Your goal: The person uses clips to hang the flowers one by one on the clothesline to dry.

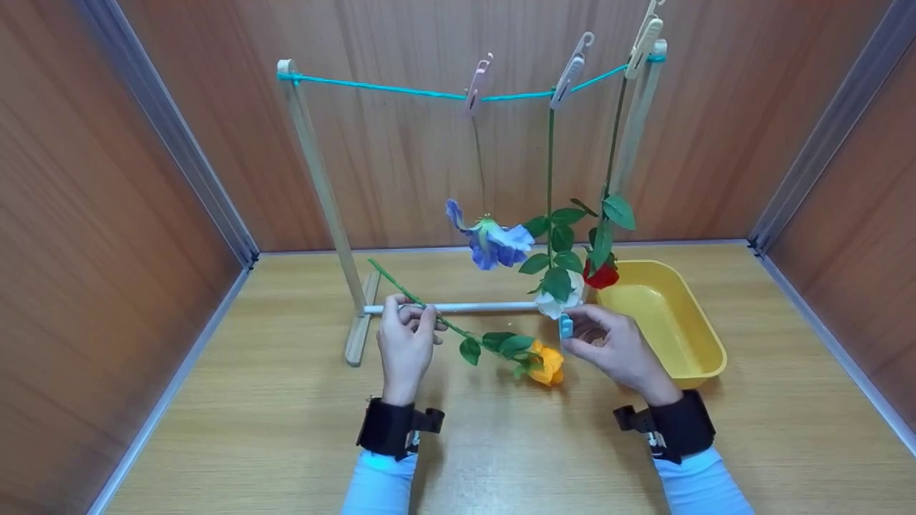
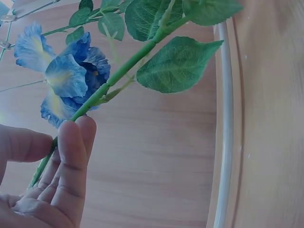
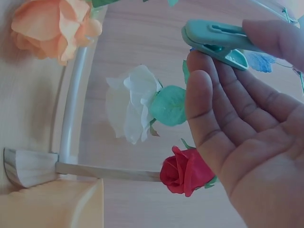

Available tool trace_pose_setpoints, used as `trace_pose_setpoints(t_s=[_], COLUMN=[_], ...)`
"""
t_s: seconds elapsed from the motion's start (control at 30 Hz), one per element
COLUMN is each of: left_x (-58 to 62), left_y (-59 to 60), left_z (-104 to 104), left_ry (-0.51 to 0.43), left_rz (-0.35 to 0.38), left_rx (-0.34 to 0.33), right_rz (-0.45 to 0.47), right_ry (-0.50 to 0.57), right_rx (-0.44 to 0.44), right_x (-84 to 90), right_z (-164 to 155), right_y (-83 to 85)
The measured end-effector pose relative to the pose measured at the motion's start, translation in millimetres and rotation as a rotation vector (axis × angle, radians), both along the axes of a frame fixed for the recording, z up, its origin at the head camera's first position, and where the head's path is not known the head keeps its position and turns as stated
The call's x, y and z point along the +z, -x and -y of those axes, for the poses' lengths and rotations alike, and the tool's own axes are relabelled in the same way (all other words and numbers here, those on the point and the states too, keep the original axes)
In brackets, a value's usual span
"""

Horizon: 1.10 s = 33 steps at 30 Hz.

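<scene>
My left hand (image 1: 406, 350) pinches the green stem of an artificial orange rose (image 1: 546, 363), whose bloom points down to the right. In the left wrist view the thumb and fingers close on that stem (image 2: 111, 85) below its leaves. My right hand (image 1: 617, 347) holds a blue-green clothespin (image 1: 566, 327) between thumb and fingers, beside the orange bloom. The right wrist view shows this clothespin (image 3: 218, 40) with the thumb on one arm. Behind the hands, a blue flower (image 1: 494, 242), a white rose (image 1: 559, 297) and a red rose (image 1: 601, 274) hang upside down.
A turquoise cord (image 1: 386, 89) runs between two wooden posts; pale clothespins (image 1: 569, 75) on it grip the hanging stems. A white bar (image 1: 486, 307) joins the stand's feet (image 1: 358, 336). The yellow basin (image 1: 687, 340) stands at right. Wooden panels enclose the table.
</scene>
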<state>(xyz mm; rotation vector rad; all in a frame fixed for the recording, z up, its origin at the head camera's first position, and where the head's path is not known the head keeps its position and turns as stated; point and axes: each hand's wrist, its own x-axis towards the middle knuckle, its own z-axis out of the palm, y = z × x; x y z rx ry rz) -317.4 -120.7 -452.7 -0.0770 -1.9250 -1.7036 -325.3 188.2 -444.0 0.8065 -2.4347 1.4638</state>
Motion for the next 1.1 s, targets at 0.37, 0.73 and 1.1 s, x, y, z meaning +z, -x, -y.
trace_pose_setpoints(t_s=[0.37, 0.73, 1.1], left_x=[13.5, 39.9, 72.7], left_y=[-8.4, -4.8, 6.5], left_z=[3.2, 7.0, 21.3], left_ry=[-0.006, 0.155, 0.387], left_rz=[-0.069, -0.127, -0.215], left_rx=[-0.086, -0.108, -0.016], right_rz=[0.04, 0.021, -0.078], right_ry=[0.064, 0.049, 0.012], right_rx=[-0.012, 0.043, 0.108], right_x=[4.5, 31.2, 68.5], right_z=[10.5, 22.8, 35.8], right_y=[1.1, 8.2, 14.0])
